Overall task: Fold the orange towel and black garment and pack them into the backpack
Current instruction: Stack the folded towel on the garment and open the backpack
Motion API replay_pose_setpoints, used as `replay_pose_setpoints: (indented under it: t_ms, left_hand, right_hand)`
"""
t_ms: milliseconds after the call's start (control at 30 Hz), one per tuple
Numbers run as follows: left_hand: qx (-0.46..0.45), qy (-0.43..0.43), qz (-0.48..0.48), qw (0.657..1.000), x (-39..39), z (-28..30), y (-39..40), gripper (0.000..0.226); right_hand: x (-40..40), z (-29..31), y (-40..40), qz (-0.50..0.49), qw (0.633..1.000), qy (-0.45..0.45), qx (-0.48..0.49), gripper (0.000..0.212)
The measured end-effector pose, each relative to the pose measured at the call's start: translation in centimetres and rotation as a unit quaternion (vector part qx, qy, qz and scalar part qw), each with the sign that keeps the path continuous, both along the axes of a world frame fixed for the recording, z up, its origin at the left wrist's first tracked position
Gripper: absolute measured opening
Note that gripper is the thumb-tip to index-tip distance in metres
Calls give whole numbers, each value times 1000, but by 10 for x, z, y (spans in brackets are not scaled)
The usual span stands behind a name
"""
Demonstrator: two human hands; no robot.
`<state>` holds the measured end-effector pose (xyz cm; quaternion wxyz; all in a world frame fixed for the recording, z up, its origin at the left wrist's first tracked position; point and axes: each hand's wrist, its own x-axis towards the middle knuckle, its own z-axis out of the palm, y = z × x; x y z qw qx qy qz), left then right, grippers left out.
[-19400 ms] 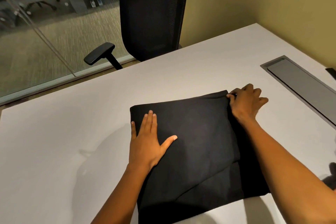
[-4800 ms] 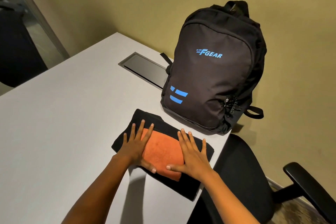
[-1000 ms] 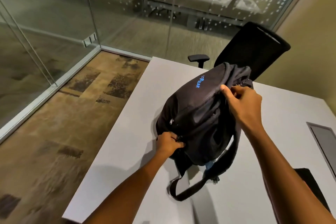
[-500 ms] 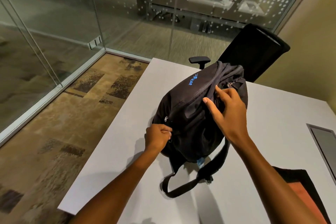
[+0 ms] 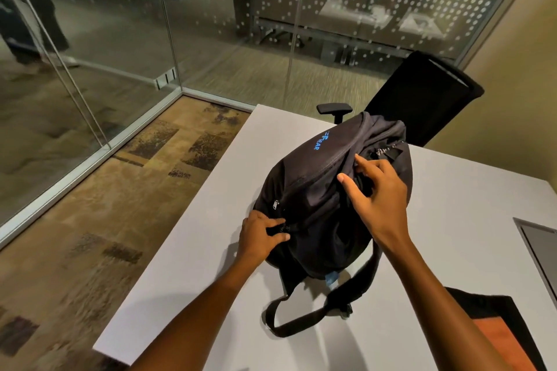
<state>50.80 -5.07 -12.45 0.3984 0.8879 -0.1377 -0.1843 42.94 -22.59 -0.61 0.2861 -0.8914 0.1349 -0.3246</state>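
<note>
Both hands work on the black backpack (image 5: 316, 190), a slumped, soft fabric dome lying on the smooth pale surface (image 5: 187, 295) with one wide strap looped toward the near edge. The left hand (image 5: 259, 235) pinches a zipper pull low on its side with curled fingers, while the right hand (image 5: 379, 193) presses on the crumpled top, fingers bent — whether it grips anything I cannot tell. Folded flat at the near right corner, the orange towel (image 5: 500, 343) lies on the black garment (image 5: 482, 307), apart from the bag.

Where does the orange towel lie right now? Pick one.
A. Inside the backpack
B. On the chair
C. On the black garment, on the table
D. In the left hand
C: the orange towel rests on the folded black garment on the table, beside the backpack.
</note>
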Motion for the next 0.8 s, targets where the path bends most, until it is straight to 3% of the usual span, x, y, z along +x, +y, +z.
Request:
replay_pose_setpoints:
  t_ms: [100, 300, 600, 800]
  left_hand:
    - [28, -21, -16, 999, -2, 5, -3, 28]
    - [23, -34, 7, 999, -5, 18, -9, 25]
    - [-67, -99, 31, 992, -14, 64, -17, 17]
    - [-156, -171, 24, 973, -19, 112, -21, 10]
  right_hand:
    - [0, -2, 0, -2, 1000, 3, -1, 50]
    - [3, -4, 1, 3, 1000, 2, -5, 51]
    - [3, -6, -2, 58, 998, 11, 6, 65]
    - [-8, -22, 1, 109, 992, -18, -59, 66]
